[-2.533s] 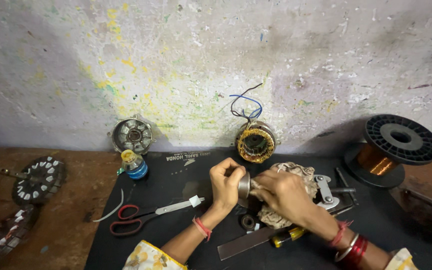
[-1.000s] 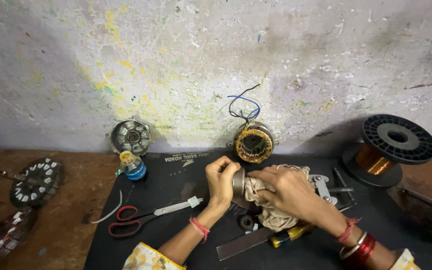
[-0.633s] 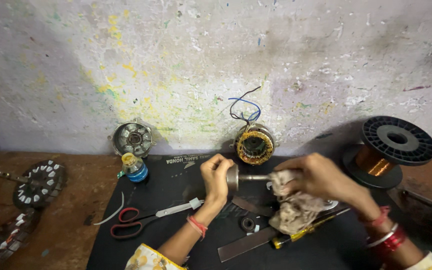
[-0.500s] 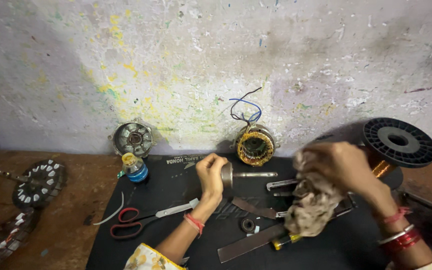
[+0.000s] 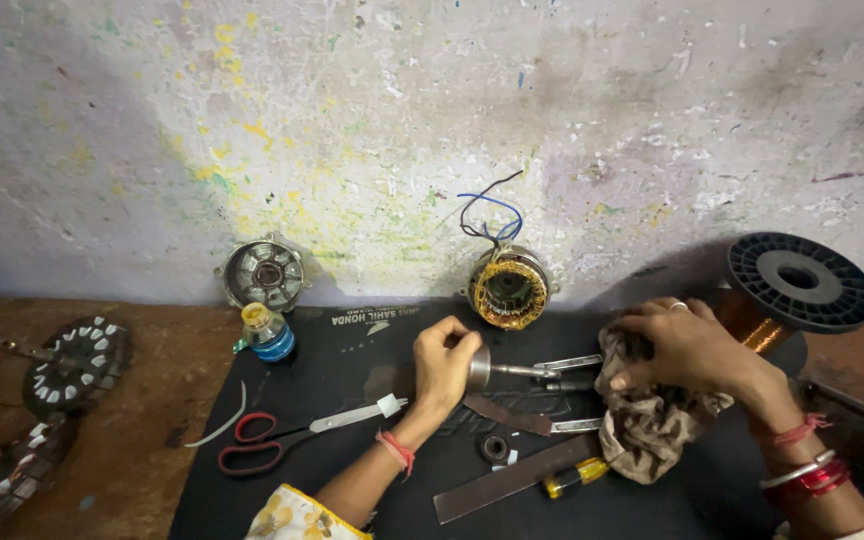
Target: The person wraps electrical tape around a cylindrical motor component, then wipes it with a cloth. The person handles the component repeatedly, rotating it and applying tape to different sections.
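A stained, paint-flecked wall rises behind a black mat [image 5: 352,400] spread over a wooden bench. The left hand [image 5: 444,362] is closed around a small metal rotor [image 5: 480,368], holding it above the mat with its thin shaft [image 5: 524,371] pointing away to the right. A moment ago the right hand [image 5: 687,345] was pressed up against that rotor, with the rag [image 5: 652,425] bunched round the metal; now it has drawn off to the right, well apart from the left-hand grip, and its fingers clutch the crumpled brown rag, which sags down to the mat. The shaft stands bare, so the rubbing looks finished or paused, and the part is free for a look.

Just below the held rotor lie a dark flat strip [image 5: 497,412], a small black ring [image 5: 494,447] and a yellow-handled screwdriver [image 5: 572,478]. Left of the grip lie red-handled scissors [image 5: 282,440], with a blue-capped bottle [image 5: 270,335] farther up. Beyond the grip, against the wall, stands a wound stator with loose wires [image 5: 508,288]; past the rag hand stands a black spool of copper wire [image 5: 797,285].
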